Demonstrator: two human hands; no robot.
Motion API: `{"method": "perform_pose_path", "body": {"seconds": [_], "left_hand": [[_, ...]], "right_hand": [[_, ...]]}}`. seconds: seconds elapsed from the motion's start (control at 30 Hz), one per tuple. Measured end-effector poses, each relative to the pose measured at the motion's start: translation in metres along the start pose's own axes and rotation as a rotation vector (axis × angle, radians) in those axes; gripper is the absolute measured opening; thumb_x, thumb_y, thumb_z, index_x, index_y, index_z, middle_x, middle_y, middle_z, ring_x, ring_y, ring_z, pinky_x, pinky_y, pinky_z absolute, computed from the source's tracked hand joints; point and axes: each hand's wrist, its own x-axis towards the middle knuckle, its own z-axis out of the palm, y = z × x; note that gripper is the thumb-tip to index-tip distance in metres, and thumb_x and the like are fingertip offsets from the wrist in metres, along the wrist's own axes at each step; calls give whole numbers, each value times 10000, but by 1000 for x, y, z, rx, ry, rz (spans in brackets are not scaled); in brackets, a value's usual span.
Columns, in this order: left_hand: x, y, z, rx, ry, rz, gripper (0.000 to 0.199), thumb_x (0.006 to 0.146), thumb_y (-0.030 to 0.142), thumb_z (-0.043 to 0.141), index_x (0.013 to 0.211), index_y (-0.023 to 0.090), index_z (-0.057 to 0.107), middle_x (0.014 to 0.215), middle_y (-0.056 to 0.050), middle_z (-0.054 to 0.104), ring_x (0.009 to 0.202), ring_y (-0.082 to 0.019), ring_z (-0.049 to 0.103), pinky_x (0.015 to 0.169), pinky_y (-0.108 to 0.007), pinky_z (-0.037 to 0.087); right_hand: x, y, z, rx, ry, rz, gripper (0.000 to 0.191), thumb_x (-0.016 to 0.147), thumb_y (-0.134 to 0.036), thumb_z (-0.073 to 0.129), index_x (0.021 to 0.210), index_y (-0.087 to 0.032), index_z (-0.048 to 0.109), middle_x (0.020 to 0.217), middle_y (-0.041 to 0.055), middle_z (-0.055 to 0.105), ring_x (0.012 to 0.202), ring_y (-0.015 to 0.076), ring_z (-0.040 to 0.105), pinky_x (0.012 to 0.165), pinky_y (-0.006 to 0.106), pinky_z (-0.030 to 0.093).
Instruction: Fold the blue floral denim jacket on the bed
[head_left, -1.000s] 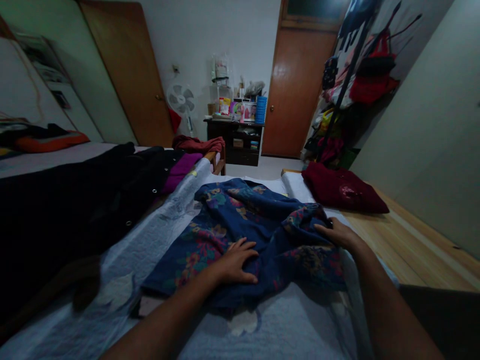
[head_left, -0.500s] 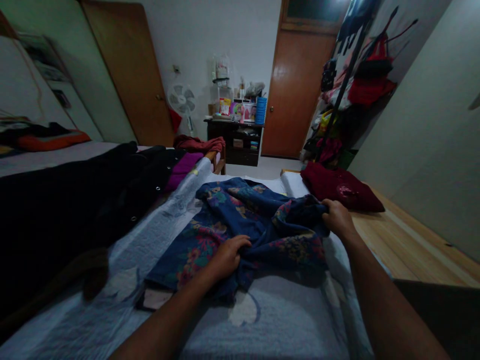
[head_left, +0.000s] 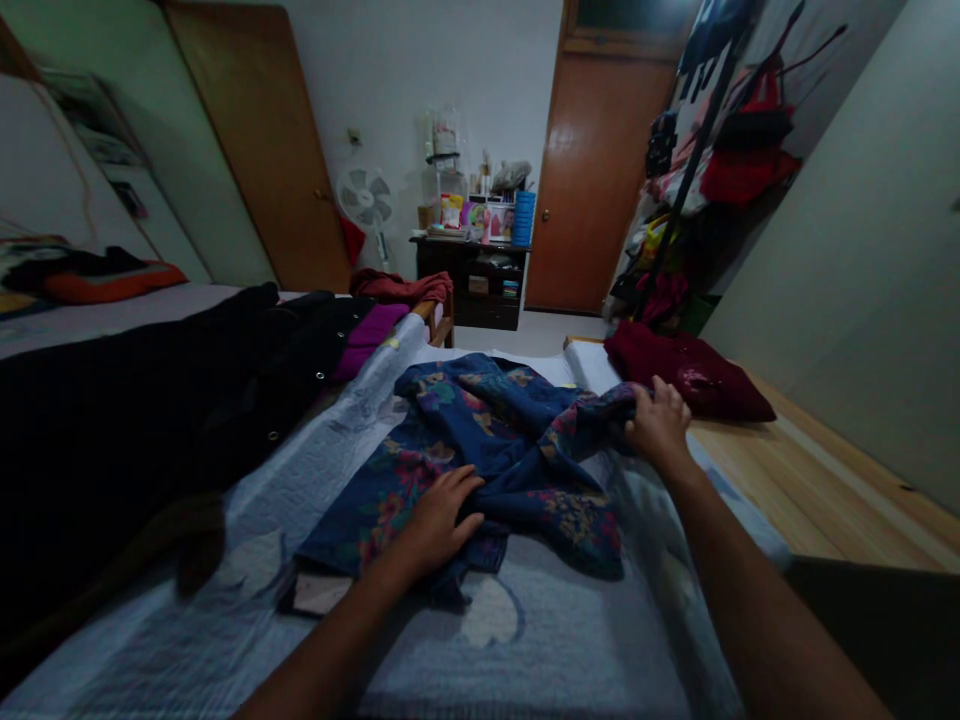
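Observation:
A dark blue floral garment (head_left: 510, 430) lies rumpled on the pale blue bedding (head_left: 585, 640). My left hand (head_left: 444, 515) rests on its lower middle part, fingers spread and palm down, gripping nothing. At the garment's right end, my right hand (head_left: 660, 420) touches a bunched part, with its thumb and fingers apart; the cloth lies beside the thumb. Below the garment's lower left corner, a small pale and dark flat item (head_left: 319, 593) shows partly, next to my left forearm.
Black clothing (head_left: 150, 400) covers the left side. A folded maroon garment (head_left: 690, 375) sits on the wooden ledge (head_left: 795, 480) at right. Farther back are a fan (head_left: 365, 200), a dark cabinet (head_left: 472, 285) and hanging bags (head_left: 754, 140).
My left hand's fingers have spread on the cloth. My right hand has opened, and the garment's lower right part has dropped and shifted left.

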Motion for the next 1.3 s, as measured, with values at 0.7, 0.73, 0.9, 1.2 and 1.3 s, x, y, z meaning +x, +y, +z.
{"method": "perform_pose_path", "body": {"seconds": [0.7,0.73,0.9,1.2,1.3], "left_hand": [[-32,16,4,273,-142,-89,919,632,173,695,1477,305,357,1633,-68,111,1479,-329,143,1193,-502,149],[-33,20,6,291,-128,-68,910,628,152,689,1466,313,372,1634,-58,110,1478,-331,140,1193,-508,142],[-32,33,14,310,-119,7,893,663,22,575,1477,315,354,1557,-70,318,1356,-301,382,1126,-477,318],[-13,21,18,163,-94,26,725,668,67,586,1360,276,530,1298,-84,584,1165,-270,574,1028,-400,440],[4,13,11,25,-94,-5,621,669,98,581,1275,235,607,1228,-72,651,1124,-255,610,1020,-379,453]], "right_hand": [[-89,-34,-1,275,-410,-37,534,872,-180,491,1398,-131,413,1239,159,638,1088,254,625,920,319,438],[-88,-29,-9,231,-429,-15,507,873,-192,498,1374,-138,439,1190,157,658,1047,258,638,888,320,443],[-90,-13,-33,9,-429,20,377,875,-122,425,1225,-159,561,1050,159,659,915,265,640,746,329,430],[-142,-80,-28,342,-362,-357,158,911,-186,461,930,-195,617,947,65,595,885,191,562,802,286,422],[-161,-97,-14,412,-497,-478,273,838,-299,609,1092,-200,621,1077,75,593,996,222,539,878,319,414]]}}
